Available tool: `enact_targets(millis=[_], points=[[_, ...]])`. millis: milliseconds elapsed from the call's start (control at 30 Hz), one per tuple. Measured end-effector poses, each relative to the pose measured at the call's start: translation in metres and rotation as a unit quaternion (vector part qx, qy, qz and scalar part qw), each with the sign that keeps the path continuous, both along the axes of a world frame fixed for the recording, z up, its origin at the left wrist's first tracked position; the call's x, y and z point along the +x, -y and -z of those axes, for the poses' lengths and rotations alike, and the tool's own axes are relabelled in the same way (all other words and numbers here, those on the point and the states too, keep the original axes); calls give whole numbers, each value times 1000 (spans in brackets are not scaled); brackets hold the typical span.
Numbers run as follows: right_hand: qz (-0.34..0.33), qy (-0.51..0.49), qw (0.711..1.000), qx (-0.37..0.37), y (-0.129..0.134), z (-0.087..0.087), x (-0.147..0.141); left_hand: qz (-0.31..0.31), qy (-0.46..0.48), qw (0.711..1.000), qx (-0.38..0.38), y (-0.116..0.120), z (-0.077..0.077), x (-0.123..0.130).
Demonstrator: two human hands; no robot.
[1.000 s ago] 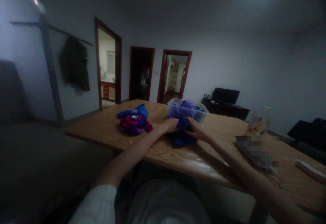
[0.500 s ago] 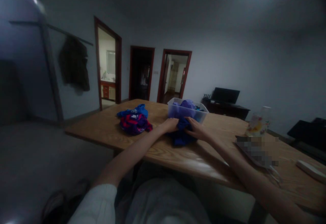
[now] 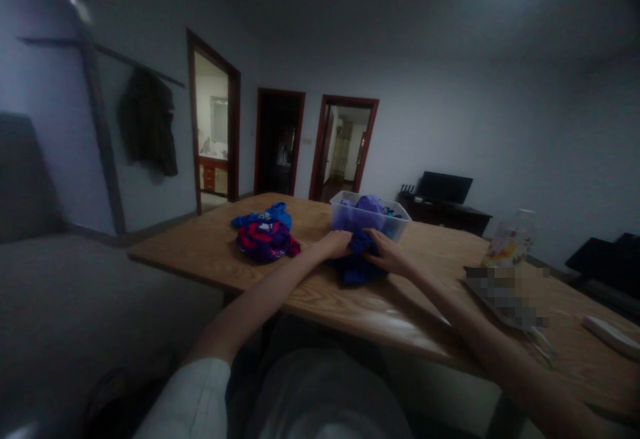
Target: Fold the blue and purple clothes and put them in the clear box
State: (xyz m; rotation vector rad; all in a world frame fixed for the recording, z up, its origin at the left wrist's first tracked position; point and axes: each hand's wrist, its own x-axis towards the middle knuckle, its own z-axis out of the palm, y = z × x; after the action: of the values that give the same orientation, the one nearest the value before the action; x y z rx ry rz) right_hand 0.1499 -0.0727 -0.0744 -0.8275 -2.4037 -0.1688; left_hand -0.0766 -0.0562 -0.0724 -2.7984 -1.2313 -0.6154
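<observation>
A crumpled dark blue piece of clothing [image 3: 356, 267] lies on the wooden table in front of me. My left hand [image 3: 338, 244] grips its left side, with the fingertips partly hidden in the cloth. From the other side, my right hand [image 3: 389, 254] is closed on the fabric near its top. Just behind the cloth stands a clear plastic bin [image 3: 397, 228] with purple clothing [image 3: 371, 206] and some darker pieces in it. To the left of my left hand lie a bunched red-and-purple garment [image 3: 265, 242] and a bright blue garment [image 3: 276, 215] behind it.
The wooden table [image 3: 415, 319] reaches out to both sides. On its right are a flower-patterned clear jug [image 3: 510, 239], a flat blurred-out object [image 3: 505, 299] and a long pale object [image 3: 611, 336]. A monitor [image 3: 444, 187] stands on a dark cabinet by the far wall.
Both hands stay on the dark blue clothing, with hardly any movement. The whole view has shifted very slightly; the garments and bin keep their places on the table.
</observation>
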Motion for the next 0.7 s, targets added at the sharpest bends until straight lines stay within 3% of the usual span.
enact_targets(millis=[700], points=[[11,-33,999,0,-4,3,1,1,16,1000,14,-1,3,0]])
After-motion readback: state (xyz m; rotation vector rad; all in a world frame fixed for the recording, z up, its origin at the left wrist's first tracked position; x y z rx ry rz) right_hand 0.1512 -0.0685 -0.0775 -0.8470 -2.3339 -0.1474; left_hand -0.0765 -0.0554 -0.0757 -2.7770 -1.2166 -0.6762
